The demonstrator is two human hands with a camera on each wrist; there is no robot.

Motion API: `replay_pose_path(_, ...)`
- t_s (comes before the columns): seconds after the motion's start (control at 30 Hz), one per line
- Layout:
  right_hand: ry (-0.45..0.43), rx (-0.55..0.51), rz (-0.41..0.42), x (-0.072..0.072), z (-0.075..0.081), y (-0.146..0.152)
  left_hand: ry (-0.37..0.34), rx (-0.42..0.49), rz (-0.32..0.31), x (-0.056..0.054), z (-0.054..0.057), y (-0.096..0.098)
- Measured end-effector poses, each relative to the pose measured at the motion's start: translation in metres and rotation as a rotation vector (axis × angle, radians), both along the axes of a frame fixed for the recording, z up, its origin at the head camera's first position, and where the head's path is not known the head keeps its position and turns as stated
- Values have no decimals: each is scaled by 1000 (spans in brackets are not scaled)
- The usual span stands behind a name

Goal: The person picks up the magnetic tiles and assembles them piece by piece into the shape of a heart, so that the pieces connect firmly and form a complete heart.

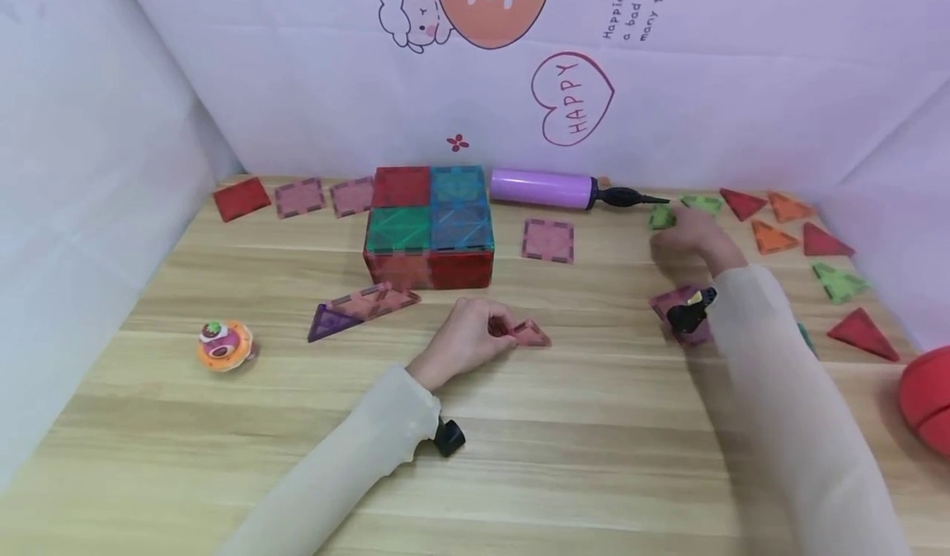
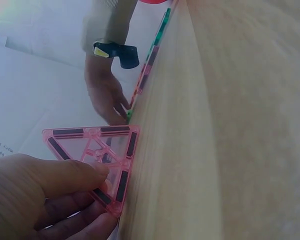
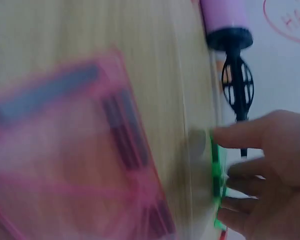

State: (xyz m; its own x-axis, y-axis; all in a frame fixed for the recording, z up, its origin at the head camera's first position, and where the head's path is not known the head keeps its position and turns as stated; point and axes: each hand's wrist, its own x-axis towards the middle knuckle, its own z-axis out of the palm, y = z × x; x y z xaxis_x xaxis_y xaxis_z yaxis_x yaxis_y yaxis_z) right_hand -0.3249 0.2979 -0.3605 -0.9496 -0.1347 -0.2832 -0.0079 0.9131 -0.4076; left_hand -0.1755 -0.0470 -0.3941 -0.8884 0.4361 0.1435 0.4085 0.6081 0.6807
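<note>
My left hand pinches a pink triangular magnetic tile between thumb and fingers, close over the table. In the left wrist view the thumb lies across this triangle's face. At the back right my right hand reaches down to a green magnetic tile. In the right wrist view, its thumb tip is right at the edge of the green tile, with relaxed fingers along it. Under the right wrist lies a pink square tile, partly hidden.
A block of coloured tiles stands at the back middle, beside a purple hand pump. Pink and purple tiles lie before it. Red, orange and green triangles lie at right, near a red ball. A small toy sits left.
</note>
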Motion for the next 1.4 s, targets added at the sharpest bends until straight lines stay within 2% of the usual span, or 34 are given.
replay_pose_path(0.07, -39, 45, 61, 0, 3, 4, -5, -3, 1, 0, 1, 0)
replay_pose_path(0.13, -33, 74, 97, 2, 6, 7, -5, -4, 0, 1, 3, 0)
replay_pose_path(0.23, -7, 90, 90, 4, 8, 7, -5, -3, 6, 1, 4, -2)
replay_pose_path(0.5, 37, 31, 12, -2, 7, -2, -25, 25, 41, 3, 2, -5)
replay_pose_path(0.63, -19, 25, -12, -2, 9, -3, -48, 27, 54, 4, 1, -4)
replay_pose_path(0.77, -97, 11, -59, -1, 11, -2, -41, 21, 46, 4, 1, -1)
replay_pose_path(0.93, -109, -10, -154, 1, 8, -3, -35, 9, 37, 5, 1, 2)
replay_pose_path(1.03, -87, -25, -195, 3, 6, -2, -36, 9, 26, 4, 0, 4)
replay_pose_path(1.17, -59, -112, -219, 5, 1, -2, -40, 8, 29, 3, -1, 6)
replay_pose_path(1.27, 17, -160, -204, 9, 0, -3, -25, 4, 26, 3, 1, 6)
replay_pose_path(1.4, 144, -221, -167, 23, -1, -8, -8, 3, 20, 5, 1, 6)
